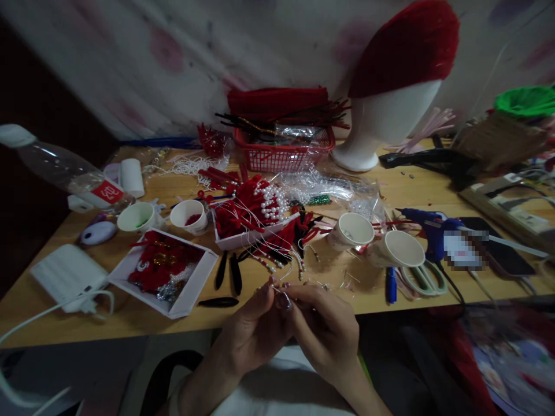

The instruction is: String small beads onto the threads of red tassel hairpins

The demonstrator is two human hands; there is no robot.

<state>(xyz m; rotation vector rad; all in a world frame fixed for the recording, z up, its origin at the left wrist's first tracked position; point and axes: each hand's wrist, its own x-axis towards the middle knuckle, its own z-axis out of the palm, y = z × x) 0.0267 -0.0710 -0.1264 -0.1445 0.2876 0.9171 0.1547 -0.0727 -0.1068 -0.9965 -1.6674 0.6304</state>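
Note:
Both hands meet at the table's front edge, fingertips together. My left hand [255, 323] is closed in a pinch on a thin whitish strand [276, 289]; whether it is thread or wire I cannot make out. My right hand [325, 329] pinches at the same spot, its thumb and forefinger pressed close to that strand. Just beyond them lie beaded strings [300, 263] running from a white box [243, 238] of red fuzzy pieces and white beads. Black leaf-shaped pieces [235, 274] rest to the left of the hands.
A white tray [197, 289] of red and silver pieces stands left. Paper cups [353, 230] stand on both sides. Rightward are a blue glue gun [427, 225], scissors [427, 280] and a blue marker [391, 286]. Behind are a red basket [284, 157] and a white head form [385, 121].

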